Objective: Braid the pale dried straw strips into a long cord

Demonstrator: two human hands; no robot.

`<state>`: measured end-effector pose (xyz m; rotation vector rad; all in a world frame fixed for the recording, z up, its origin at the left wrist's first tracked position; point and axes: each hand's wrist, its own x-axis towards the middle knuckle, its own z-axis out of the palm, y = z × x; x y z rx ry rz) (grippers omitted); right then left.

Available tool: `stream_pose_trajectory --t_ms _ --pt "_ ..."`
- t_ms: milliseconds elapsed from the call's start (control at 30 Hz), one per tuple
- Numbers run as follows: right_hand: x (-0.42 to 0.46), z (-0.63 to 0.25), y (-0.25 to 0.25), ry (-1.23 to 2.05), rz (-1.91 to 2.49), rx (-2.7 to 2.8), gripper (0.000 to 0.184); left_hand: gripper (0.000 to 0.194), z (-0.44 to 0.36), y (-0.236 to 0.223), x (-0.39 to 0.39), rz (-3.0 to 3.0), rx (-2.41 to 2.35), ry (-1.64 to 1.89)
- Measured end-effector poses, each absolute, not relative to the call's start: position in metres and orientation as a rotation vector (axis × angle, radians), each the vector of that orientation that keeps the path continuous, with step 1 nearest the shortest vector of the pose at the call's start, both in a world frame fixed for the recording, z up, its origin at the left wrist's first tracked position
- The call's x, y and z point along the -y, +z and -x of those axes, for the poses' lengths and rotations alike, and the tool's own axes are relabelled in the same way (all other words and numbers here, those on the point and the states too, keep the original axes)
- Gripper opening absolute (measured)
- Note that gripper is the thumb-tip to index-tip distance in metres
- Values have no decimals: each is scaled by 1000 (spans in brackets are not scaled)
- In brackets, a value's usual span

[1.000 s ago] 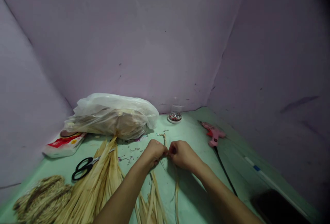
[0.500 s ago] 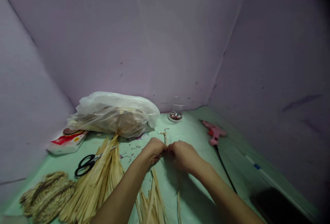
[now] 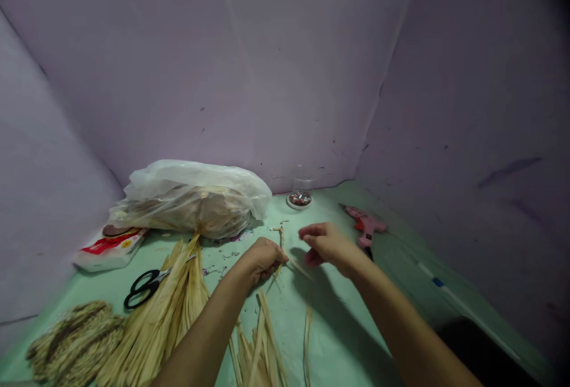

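As the left hand [image 3: 266,258] pinches a thin plaited strip [image 3: 282,241] against the table [image 3: 327,209], its fingertips cover the point where the plait ends, and I cannot make out over my remote feed how the strands cross there. The plait runs away from those fingers, its far end bent sideways, while pale loose strands [image 3: 303,270] splay out on the near side and toward the right hand [image 3: 327,246]. That hand, slightly blurred, hangs apart with fingers parted, and I see nothing in its grip.

Left of the left forearm, a bundle of dried strips [image 3: 160,322] runs out of the frame and hides part of the blades of black-handled scissors [image 3: 141,289]. Between the forearms, more loose strips [image 3: 260,351] are cut off by the bottom edge. Beyond the right forearm, which conceals most of its cord, lies a pink glue gun [image 3: 367,227]; a dark object [image 3: 472,351] nearer me is too blurred and cropped to identify.

Half a second earlier, both hands met at the plait; now the right has drawn away, exposing the strands, while the left keeps its hold.
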<state>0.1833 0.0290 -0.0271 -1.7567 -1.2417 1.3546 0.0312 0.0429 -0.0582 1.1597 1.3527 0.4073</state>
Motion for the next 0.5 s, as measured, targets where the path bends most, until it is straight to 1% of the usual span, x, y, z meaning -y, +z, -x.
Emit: stream_pose_trajectory --t_ms 67,100,167,233,367,500 --pt "-30 -168 -39 1632 1579 1098 15 8 -31 -58 -43 -1159 -1324 414" --pt "-29 -163 -44 1714 1515 1075 12 7 -31 -58 -43 -1161 -1312 414" --pt "-29 -158 -55 1813 1437 1079 12 3 -31 -58 -43 -1176 -1293 406" --pt "-31 -158 -64 1831 1438 1092 13 3 -31 -57 -42 -1185 -1287 405" --pt "-36 -158 -73 1694 1569 1157 13 11 -33 -57 -42 -1187 -1329 389" --pt "-38 -155 -73 1644 1651 1197 14 11 -30 -67 -46 -1413 -1536 339"
